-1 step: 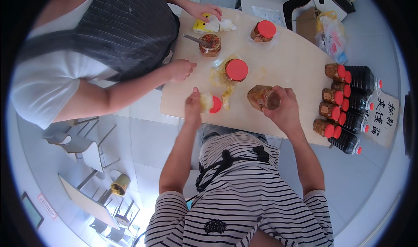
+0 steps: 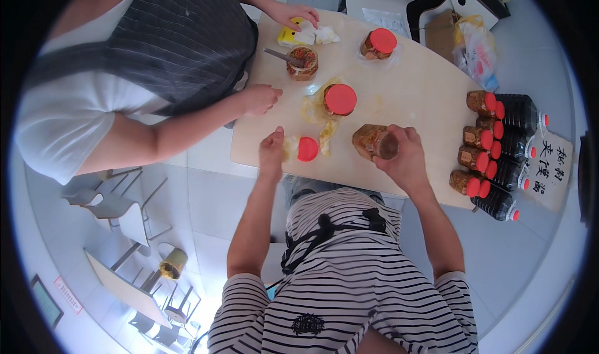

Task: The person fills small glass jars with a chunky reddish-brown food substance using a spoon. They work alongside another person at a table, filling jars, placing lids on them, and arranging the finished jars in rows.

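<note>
My right hand (image 2: 404, 151) is wrapped round the clear end of a glass jar (image 2: 368, 139) of reddish-brown chopped food, which is tilted over the table. My left hand (image 2: 271, 153) is closed at the table's near edge on a crumpled yellowish-white tissue (image 2: 290, 147). Beside the tissue lies a loose red lid (image 2: 307, 149). Farther in, a red-capped jar (image 2: 340, 100) stands on a stained yellowish wrapping, a strip of which (image 2: 326, 135) trails toward me.
A co-worker's hands (image 2: 261, 99) rest by an open jar with a spoon (image 2: 302, 63) and a yellow tissue pack (image 2: 293, 36). Another red-capped jar (image 2: 379, 43) stands at the back. Several capped jars (image 2: 477, 137) and dark bottles (image 2: 515, 114) line the right edge of the table (image 2: 424, 92).
My left hand has shifted slightly left with the tissue, uncovering more of the red lid. The jar in my right hand has moved slightly left.
</note>
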The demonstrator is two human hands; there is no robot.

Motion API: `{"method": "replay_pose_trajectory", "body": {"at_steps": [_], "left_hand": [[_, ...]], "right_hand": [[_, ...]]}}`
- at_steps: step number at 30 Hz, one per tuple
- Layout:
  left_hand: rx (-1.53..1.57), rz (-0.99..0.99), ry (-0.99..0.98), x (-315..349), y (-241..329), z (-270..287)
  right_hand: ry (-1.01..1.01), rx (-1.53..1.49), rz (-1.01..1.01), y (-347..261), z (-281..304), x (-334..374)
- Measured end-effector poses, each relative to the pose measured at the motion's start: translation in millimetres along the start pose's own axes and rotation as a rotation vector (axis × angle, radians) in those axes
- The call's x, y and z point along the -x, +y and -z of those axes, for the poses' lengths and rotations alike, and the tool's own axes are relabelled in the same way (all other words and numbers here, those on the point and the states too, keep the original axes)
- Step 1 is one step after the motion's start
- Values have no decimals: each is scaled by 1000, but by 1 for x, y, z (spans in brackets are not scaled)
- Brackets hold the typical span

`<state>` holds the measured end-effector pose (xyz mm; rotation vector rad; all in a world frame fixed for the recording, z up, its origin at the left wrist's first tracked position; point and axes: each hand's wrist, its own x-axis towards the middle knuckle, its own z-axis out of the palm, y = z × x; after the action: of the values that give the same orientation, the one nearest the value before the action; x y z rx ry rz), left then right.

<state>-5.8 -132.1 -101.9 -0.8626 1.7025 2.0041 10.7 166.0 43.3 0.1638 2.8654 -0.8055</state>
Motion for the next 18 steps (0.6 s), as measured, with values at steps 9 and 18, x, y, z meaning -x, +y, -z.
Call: {"method": "replay_pose_trajectory", "body": {"at_steps": [9, 18], "left_hand": [[-1023, -576, -134, 17, -4, -5], [-1327, -614, -189, 7, -27, -25]], "right_hand": [[-105, 37, 73, -5, -59, 20], [-34, -5, 203, 5, -89, 24]]}}
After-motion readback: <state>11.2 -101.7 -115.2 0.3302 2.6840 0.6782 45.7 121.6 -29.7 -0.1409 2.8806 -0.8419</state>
